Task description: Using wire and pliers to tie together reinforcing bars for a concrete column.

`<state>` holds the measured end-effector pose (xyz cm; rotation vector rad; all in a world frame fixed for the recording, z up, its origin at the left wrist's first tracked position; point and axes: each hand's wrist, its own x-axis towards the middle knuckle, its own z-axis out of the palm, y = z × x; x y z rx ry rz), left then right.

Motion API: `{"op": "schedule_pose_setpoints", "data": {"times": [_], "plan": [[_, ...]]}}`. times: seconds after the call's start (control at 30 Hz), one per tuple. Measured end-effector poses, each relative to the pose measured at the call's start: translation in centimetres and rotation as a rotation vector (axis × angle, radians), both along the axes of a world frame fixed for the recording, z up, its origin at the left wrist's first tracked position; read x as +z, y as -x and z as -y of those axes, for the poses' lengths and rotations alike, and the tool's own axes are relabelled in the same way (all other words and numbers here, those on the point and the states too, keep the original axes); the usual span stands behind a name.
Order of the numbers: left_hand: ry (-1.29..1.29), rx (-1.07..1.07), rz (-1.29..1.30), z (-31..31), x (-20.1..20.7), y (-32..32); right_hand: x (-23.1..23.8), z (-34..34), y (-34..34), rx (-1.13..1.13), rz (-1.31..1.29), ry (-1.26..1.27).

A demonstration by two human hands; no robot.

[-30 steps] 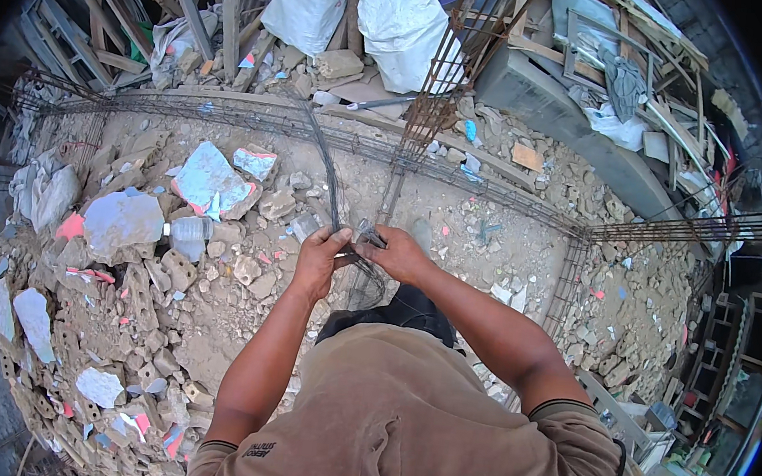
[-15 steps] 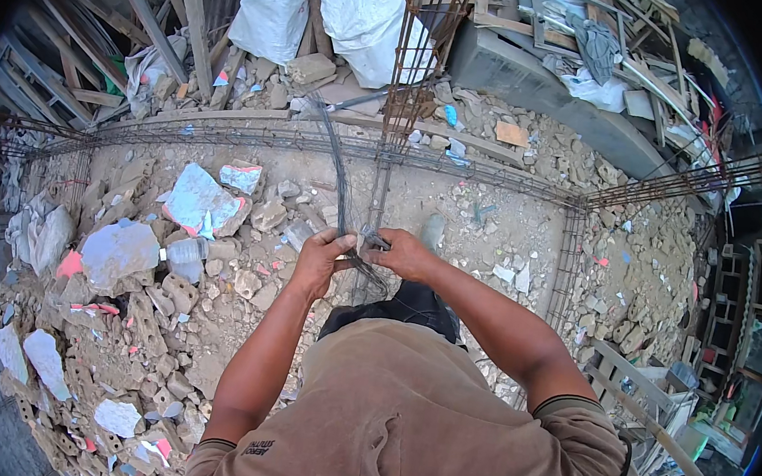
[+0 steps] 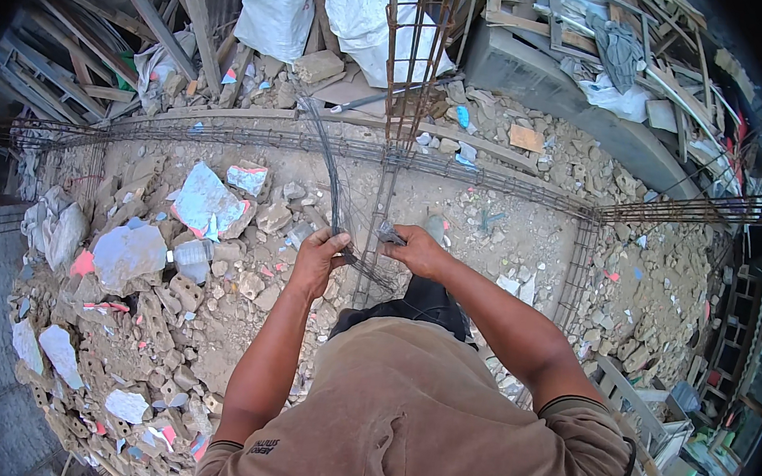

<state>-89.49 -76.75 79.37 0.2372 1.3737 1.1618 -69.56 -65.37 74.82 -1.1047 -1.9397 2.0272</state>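
Note:
My left hand (image 3: 318, 258) is closed around a bundle of thin dark tie wire (image 3: 334, 178). The strands run up and away from the fingers, and their looped near ends hang below toward my waist. To its right, my right hand (image 3: 420, 250) is closed on a small dark grey object (image 3: 388, 232) whose kind I cannot make out. A gap separates the hands, with a few loose fine strands around it. Beneath them a narrow steel rebar frame (image 3: 383, 192) runs along the ground toward an upright rebar column (image 3: 412, 76).
A long rebar cage (image 3: 262, 137) crosses the ground ahead, meeting another rebar cage (image 3: 577, 257) on the right. Broken concrete slabs (image 3: 129, 253) and rubble lie left. White sacks (image 3: 280, 3), timber planks (image 3: 187, 13) and a concrete block wall (image 3: 543, 84) stand beyond.
My right hand has drawn right, away from the left hand, taking the dark object with it. The left hand keeps its hold on the wire. The view has shifted slightly.

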Motion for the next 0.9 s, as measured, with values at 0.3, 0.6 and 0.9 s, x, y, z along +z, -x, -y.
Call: {"op": "schedule_pose_setpoints", "data": {"times": [0.3,0.6,0.9], "plan": [[-0.008,-0.042,-0.058,-2.7,0.6,-1.2,2.7,-1.9,0.9,0.087,0.024,-0.123],[-0.025,0.008,-0.065,-0.8,0.3,-0.8,4.0,-1.1,0.9,0.083,0.065,0.129],[-0.044,-0.023,-0.057,0.6,1.0,-0.7,4.1,1.9,1.9,0.167,0.151,-0.266]]}}
